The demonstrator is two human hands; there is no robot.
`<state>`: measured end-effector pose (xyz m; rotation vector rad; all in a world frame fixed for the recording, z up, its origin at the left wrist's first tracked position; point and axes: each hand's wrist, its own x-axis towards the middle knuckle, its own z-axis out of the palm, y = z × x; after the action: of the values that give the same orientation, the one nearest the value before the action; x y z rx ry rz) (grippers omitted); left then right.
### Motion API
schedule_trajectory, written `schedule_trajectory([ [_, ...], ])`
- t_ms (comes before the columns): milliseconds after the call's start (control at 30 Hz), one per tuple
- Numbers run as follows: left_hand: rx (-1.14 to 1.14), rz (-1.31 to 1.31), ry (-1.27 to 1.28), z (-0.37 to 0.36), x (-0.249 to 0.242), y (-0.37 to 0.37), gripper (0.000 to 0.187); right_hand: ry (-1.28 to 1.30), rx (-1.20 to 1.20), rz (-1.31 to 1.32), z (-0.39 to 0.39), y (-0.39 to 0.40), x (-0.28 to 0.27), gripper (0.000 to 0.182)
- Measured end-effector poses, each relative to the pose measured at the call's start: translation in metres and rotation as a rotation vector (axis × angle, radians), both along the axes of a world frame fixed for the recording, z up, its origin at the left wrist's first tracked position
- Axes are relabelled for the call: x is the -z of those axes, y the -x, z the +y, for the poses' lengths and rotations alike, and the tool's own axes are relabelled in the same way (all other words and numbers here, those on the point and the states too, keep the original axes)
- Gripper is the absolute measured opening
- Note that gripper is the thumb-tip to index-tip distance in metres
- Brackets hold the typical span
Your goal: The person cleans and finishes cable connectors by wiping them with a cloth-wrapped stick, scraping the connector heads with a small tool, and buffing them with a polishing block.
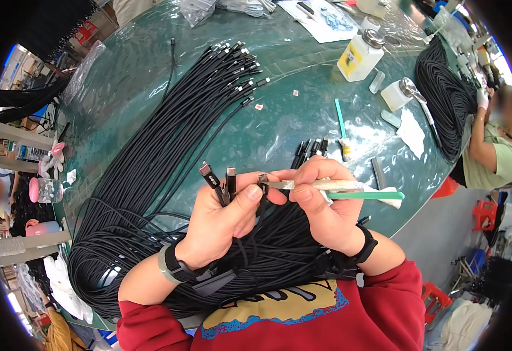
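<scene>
Several black cables with metal plugs are gripped in my left hand [226, 216], their ends fanned upward. One cable plug [211, 180] leans left, a second plug [230, 178] stands upright, and a third plug [263, 183] is pinched at thumb and fingertip. My right hand [329, 210] is closed around a thin-bladed tool [341, 186] with a whitish wrapped handle, its tip at the third plug. A green handle [373, 195] also runs across this hand, with white cloth or tissue by its outer end. Below my hands lies a large bundle of black cables [150, 134].
On the green table [209, 26] stand a white bottle with a yellow label [361, 55] and a smaller bottle [397, 95]. A green-handled brush [342, 128] lies nearby. Another cable coil [443, 88] is at the right, near a person in light green [493, 158].
</scene>
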<state>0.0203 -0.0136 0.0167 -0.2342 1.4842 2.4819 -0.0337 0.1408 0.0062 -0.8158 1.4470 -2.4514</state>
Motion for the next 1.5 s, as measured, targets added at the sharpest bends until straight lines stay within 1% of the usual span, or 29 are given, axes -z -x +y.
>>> schedule_trajectory([
  [167, -0.009, -0.002, -0.020, 0.000, 0.000, -0.001, 0.027, -0.088, 0.025, 0.048, 0.001, 0.001, 0.000, 0.009],
  [333, -0.011, 0.009, -0.019, 0.001, 0.000, -0.001, 0.027, -0.093, 0.061, 0.038, 0.000, 0.001, 0.000, 0.010],
  [433, -0.019, 0.010, -0.020, 0.000, 0.002, -0.002, 0.027, -0.215, 0.106, 0.177, 0.002, 0.004, 0.004, 0.010],
  [600, -0.010, -0.018, -0.007, 0.001, 0.000, -0.001, 0.027, -0.237, 0.170, 0.171, 0.000, 0.001, 0.003, 0.011],
  [700, 0.008, 0.001, -0.008, -0.001, 0.002, -0.001, 0.028, -0.394, 0.185, 0.392, 0.006, 0.006, -0.003, 0.010],
  [867, 0.004, 0.028, 0.010, 0.000, 0.000, 0.000, 0.028, -0.305, 0.197, 0.325, 0.004, 0.004, 0.000, 0.010],
  [967, 0.011, 0.020, -0.010, 0.000, 0.000, 0.000, 0.028, -0.296, 0.246, 0.272, 0.002, 0.002, 0.000, 0.022],
  [1000, 0.015, 0.016, -0.020, 0.000, 0.000, 0.000, 0.028, -0.296, 0.246, 0.272, 0.003, 0.002, -0.002, 0.022],
  [1133, -0.065, -0.045, 0.014, 0.006, -0.005, 0.001, 0.028, -0.368, 0.207, 0.237, 0.006, 0.003, -0.008, 0.022],
  [1267, -0.062, -0.053, 0.002, 0.006, -0.007, 0.002, 0.028, -0.309, 0.184, 0.158, 0.005, 0.001, -0.009, 0.020],
  [1367, -0.037, -0.023, 0.010, 0.005, -0.007, 0.003, 0.028, -0.145, 0.183, 0.087, 0.000, -0.002, -0.004, 0.007],
  [1500, -0.038, -0.014, 0.015, 0.007, -0.007, 0.002, 0.027, -0.164, 0.203, 0.119, -0.001, -0.002, -0.001, 0.008],
])
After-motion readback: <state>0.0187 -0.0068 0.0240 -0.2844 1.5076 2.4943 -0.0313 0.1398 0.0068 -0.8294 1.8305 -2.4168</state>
